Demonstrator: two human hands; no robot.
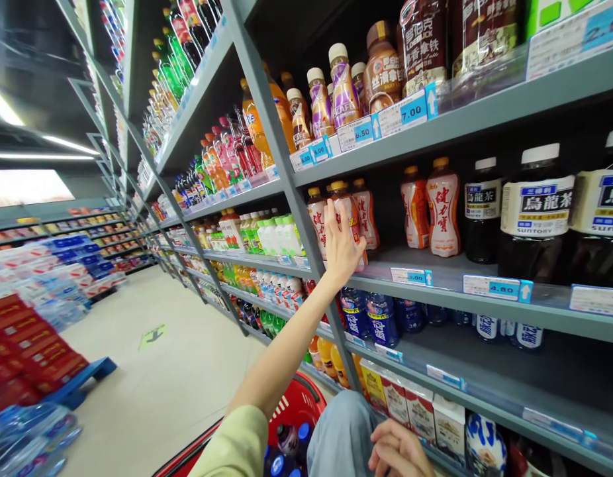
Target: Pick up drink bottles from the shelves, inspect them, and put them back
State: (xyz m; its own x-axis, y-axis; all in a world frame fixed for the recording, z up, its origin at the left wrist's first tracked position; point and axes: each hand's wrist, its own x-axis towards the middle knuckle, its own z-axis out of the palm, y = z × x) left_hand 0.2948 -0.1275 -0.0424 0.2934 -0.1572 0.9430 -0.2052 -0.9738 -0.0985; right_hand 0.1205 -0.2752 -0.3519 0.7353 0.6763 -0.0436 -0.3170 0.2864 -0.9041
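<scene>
My left hand (342,246) reaches up to the middle shelf (450,281), fingers closed around a white and orange bottle with red lettering (347,211) that stands at the shelf's front. More bottles of the same kind (441,209) stand beside it. My right hand (396,452) rests low on my knee in grey-blue trousers (339,434), fingers loosely bent and holding nothing. A red shopping basket (296,401) sits below my left arm, with dark bottles with blue caps (286,444) in it.
Tall grey shelving full of drinks runs along the right, with dark tea bottles (535,212) and price tags (491,287). Cartons (420,411) fill the lowest shelf. Stacked red and blue packs (28,344) line the left of the pale aisle floor (162,371).
</scene>
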